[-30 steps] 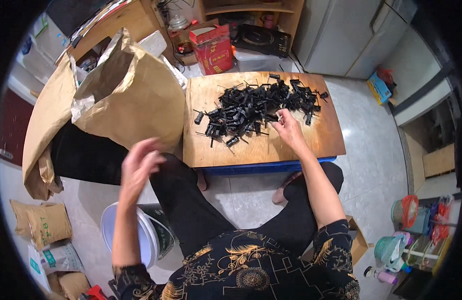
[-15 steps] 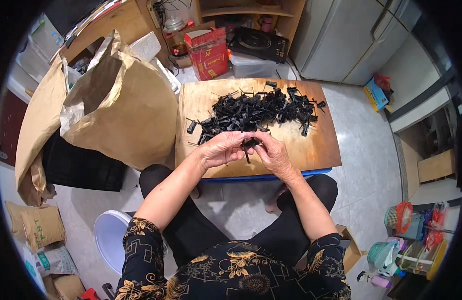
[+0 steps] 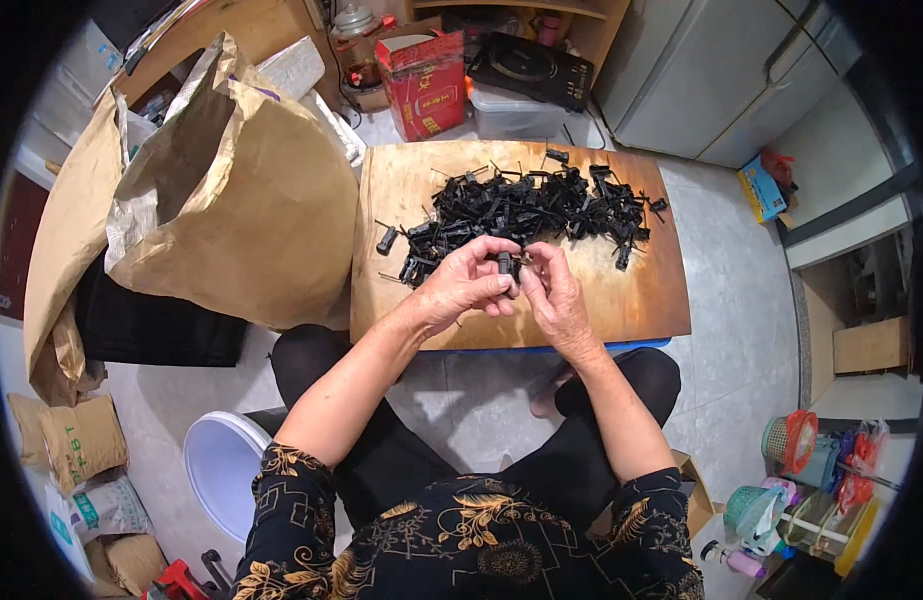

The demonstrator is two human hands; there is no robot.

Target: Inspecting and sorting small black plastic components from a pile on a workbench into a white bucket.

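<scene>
Left hand [image 3: 462, 285] is pinching a small black plastic part [image 3: 506, 264] between thumb and fingers, over the near edge half of the table [image 3: 392, 300], around mid-width. Right hand [image 3: 557, 305] is meeting it from the other side, thumb and index fingertips drawn close together right by the part; cannot tell if they are pinching it or only touching. Both forearms are reaching in over the table's near edge, hands almost touching.

Pile of black parts [image 3: 522, 205] is spreading just beyond the hands, covering the middle of the top and running toward the far right corner, thin stems sticking out every way. One loose part [image 3: 386, 240] is lying apart near the left edge; another [image 3: 659, 205] is lying close to the right edge. Bare wood is showing along the near edge and at the near right corner, darker and browner toward the right.

Big brown paper sack [image 3: 252, 210] is standing beside the left edge, mouth gaping. White-lined bucket [image 3: 222, 475] is standing on the floor, off the near left corner. Red box [image 3: 422, 90] is sitting beyond the far edge, next to a black cooktop [image 3: 532, 70] that is resting on a clear plastic bin [image 3: 522, 120].
</scene>
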